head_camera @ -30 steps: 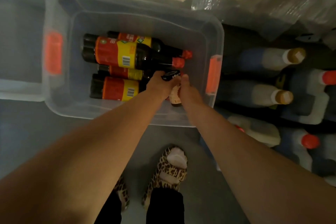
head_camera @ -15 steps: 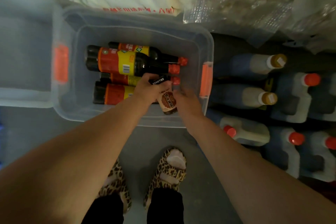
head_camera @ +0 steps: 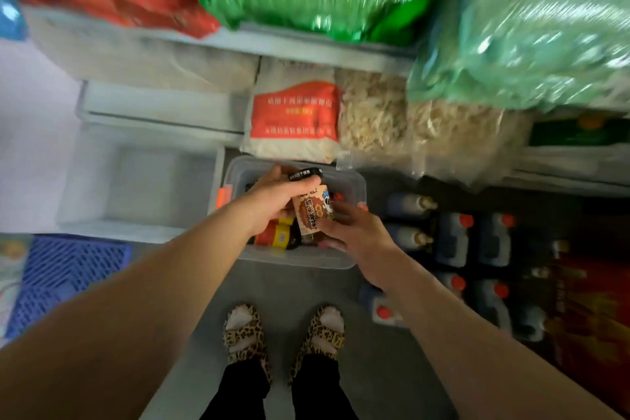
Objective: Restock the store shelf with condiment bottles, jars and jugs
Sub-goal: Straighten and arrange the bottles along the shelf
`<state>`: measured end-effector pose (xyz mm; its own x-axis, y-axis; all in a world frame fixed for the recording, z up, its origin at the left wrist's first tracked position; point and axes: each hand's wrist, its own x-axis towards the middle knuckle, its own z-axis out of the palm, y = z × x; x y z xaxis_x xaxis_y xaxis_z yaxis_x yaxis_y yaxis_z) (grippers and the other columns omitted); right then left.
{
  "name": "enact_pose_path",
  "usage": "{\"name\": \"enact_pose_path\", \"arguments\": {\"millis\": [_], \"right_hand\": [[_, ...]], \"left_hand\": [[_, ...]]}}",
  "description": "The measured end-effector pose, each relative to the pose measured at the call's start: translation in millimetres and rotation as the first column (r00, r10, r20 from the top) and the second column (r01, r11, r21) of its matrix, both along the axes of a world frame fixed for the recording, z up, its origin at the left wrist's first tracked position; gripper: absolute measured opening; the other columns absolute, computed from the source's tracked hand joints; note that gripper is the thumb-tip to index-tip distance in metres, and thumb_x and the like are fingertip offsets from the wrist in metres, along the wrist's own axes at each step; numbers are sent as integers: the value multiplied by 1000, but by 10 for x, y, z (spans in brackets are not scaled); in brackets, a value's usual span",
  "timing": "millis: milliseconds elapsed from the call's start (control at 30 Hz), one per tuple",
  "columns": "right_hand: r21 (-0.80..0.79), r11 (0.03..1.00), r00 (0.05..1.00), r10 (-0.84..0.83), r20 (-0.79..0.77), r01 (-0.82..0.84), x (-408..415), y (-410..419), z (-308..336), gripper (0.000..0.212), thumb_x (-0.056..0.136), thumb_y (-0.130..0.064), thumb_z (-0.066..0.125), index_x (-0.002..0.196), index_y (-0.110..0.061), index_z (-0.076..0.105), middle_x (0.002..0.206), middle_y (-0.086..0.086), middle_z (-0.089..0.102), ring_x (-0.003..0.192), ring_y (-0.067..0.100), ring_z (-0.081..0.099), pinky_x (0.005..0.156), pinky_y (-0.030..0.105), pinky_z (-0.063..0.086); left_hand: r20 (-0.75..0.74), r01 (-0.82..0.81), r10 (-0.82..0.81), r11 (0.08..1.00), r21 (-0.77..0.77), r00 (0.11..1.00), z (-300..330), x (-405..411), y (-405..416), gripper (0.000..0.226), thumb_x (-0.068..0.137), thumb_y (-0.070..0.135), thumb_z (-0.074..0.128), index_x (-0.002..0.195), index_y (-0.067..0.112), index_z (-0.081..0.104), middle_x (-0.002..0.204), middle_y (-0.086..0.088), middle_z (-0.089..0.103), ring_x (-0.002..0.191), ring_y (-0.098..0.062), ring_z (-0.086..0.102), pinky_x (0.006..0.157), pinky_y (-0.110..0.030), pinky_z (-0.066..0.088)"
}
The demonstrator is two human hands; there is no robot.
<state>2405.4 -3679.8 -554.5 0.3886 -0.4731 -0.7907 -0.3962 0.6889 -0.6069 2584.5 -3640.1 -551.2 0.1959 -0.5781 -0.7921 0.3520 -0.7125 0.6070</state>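
Both hands hold one jar above the clear storage bin.

The left hand [head_camera: 272, 201] grips the jar [head_camera: 312, 215] near its black lid [head_camera: 305, 174]; the right hand [head_camera: 354, 232] holds its lower part, fingers on the brown label. Beneath, the clear bin [head_camera: 351, 181] contains dark bottles with red and yellow labels [head_camera: 278, 235]. Red-capped jugs [head_camera: 453, 239] stand on the floor to the right. Bagged goods [head_camera: 295, 119] fill the shelves above, blurred.

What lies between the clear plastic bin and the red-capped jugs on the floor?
Two brown-capped bottles lie on their sides between the bin and the jugs, head view.
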Motion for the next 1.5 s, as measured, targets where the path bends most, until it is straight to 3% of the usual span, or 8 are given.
{"name": "enact_pose_path", "arguments": {"millis": [233, 433, 767, 833, 1000, 1167, 1333, 1500], "right_hand": [[-87, 996, 972, -15, 236, 36, 147, -149, 1950, 25, 90, -2, 70, 114, -10, 68, 102, 6, 77, 93, 18, 75, 78, 28, 60], [-266, 962, 902, 61, 428, 62, 277, -381, 3331, 41, 82, -4, 79, 120, -5, 63, 112, 19, 73, 95, 26, 71, 82, 31, 59], [-650, 728, 819, 226, 528, 218, 921, -1121, 4986, 43, 81, -13, 80, 120, -7, 65, 108, 18, 75, 103, 43, 71, 90, 47, 58], [-688, 683, 835, 211, 508, 246, 1079, -1300, 5197, 48, 84, -11, 80, 128, -5, 60, 109, 15, 76, 102, 38, 72, 96, 53, 55], [-796, 558, 912, 158, 378, 233, 1458, -1788, 5393, 46, 90, -5, 73, 133, -9, 58, 110, 6, 76, 100, 17, 73, 82, 24, 56], [-836, 508, 963, 46, 266, 207, 1793, -2259, 5335, 51, 90, -2, 72, 136, -14, 57, 117, 2, 71, 103, 9, 68, 88, 23, 57], [-934, 303, 981, -90, 172, 192, 2032, -2591, 5332, 41, 88, -9, 73, 128, -17, 67, 112, -2, 75, 104, 12, 70, 96, 41, 56], [-905, 283, 943, -194, 269, 317, 2169, -2624, 5291, 34, 91, -5, 70, 123, -13, 63, 115, -1, 72, 108, 11, 68, 93, 26, 55]], "left_hand": [[139, 7, 13, 990, -142, 990, 2146, 217, -174, 49, 78, 28, 82, 118, 26, 52, 114, 0, 62, 104, -27, 66, 92, -51, 54], [309, 44, 65, 942, -334, 949, 3790, 334, -320, 40, 83, 15, 78, 114, 19, 54, 113, -15, 67, 77, -19, 67, 59, -27, 57], [517, 233, 151, 764, -602, 842, 5751, 803, -880, 37, 78, 18, 82, 107, 24, 60, 104, -16, 72, 95, -30, 72, 83, -47, 59], [562, 289, 155, 730, -619, 812, 5975, 943, -1076, 38, 78, 18, 83, 107, 25, 60, 106, -12, 71, 95, -25, 72, 78, -41, 61], [689, 417, 148, 699, -581, 710, 6137, 1314, -1648, 38, 72, 17, 86, 95, 30, 60, 112, -4, 67, 97, -25, 68, 78, -49, 61], [758, 492, 127, 690, -531, 640, 5953, 1676, -2259, 50, 47, 45, 84, 89, 43, 56, 105, 2, 68, 93, -23, 69, 80, -50, 59], [871, 623, 152, 644, -445, 466, 5965, 1759, -2619, 48, 66, 26, 89, 103, 29, 58, 106, 6, 66, 95, -15, 62, 76, -26, 45], [909, 684, 186, 606, -406, 374, 5935, 1838, -2782, 45, 74, 23, 85, 109, 20, 57, 104, 3, 63, 92, -15, 59, 64, -20, 38]]}}
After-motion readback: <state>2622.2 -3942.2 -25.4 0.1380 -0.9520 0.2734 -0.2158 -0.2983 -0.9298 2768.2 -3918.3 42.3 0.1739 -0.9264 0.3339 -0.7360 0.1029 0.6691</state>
